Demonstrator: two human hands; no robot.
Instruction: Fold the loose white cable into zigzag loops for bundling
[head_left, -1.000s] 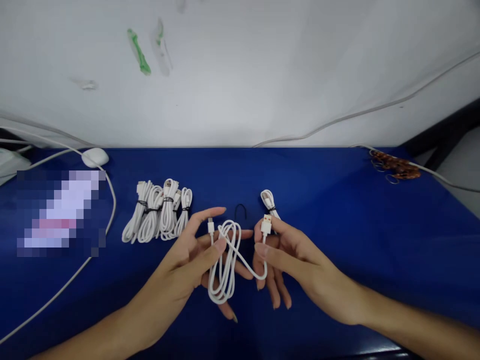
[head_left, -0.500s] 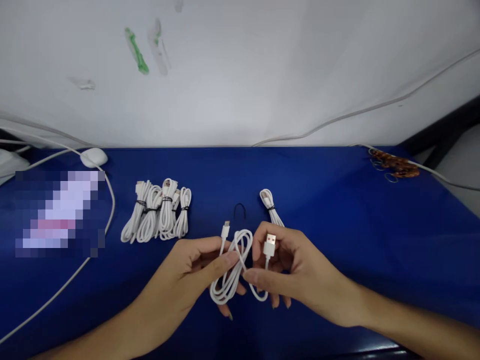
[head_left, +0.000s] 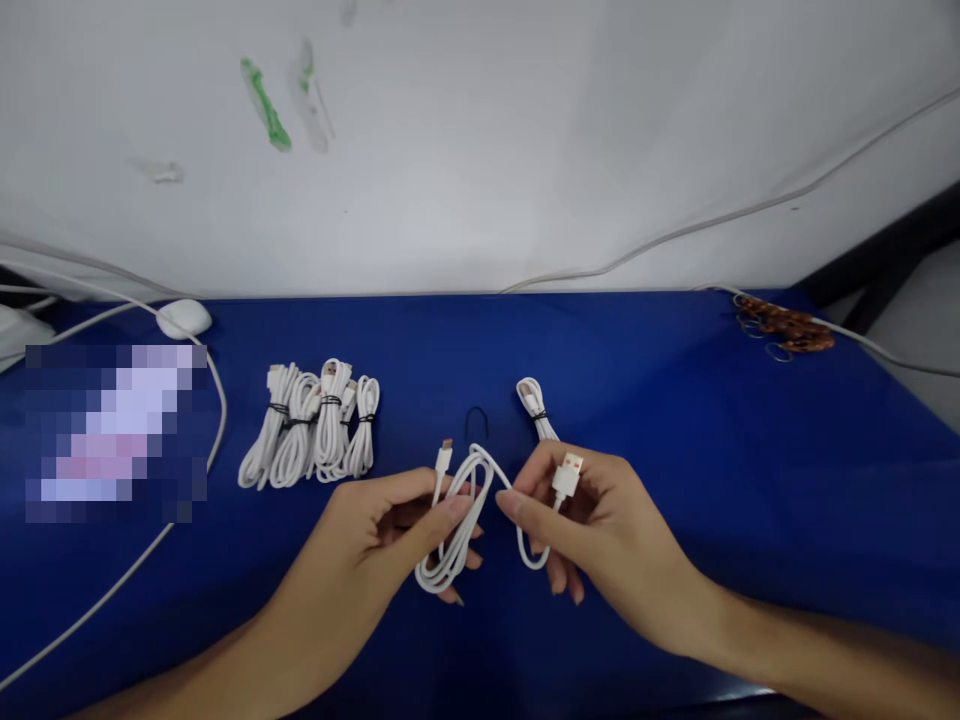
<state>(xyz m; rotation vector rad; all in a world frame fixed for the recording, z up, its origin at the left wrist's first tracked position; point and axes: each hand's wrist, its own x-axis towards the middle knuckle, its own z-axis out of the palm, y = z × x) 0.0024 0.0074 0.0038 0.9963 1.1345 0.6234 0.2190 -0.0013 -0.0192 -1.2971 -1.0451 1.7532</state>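
Both my hands hold one white USB cable (head_left: 459, 520) above the blue table (head_left: 675, 440). My left hand (head_left: 382, 525) pinches the coiled loops, with the small plug (head_left: 444, 458) sticking up past my fingers. My right hand (head_left: 592, 515) grips the other end, and its large USB-A plug (head_left: 568, 473) with an orange insert rests across my fingers. A loop of the cable hangs between the two hands. A small black tie (head_left: 475, 423) lies on the table just beyond my hands.
Several tied white cable bundles (head_left: 311, 432) lie at the left. Another tied bundle (head_left: 534, 405) lies behind my right hand. A white mouse (head_left: 183, 318) with its cord sits far left, rubber bands (head_left: 784, 330) far right, and a white wall behind.
My hands first dropped toward me and closed on the cable. The right hand then moved right with the USB-A plug, drawing the hanging loop wider.
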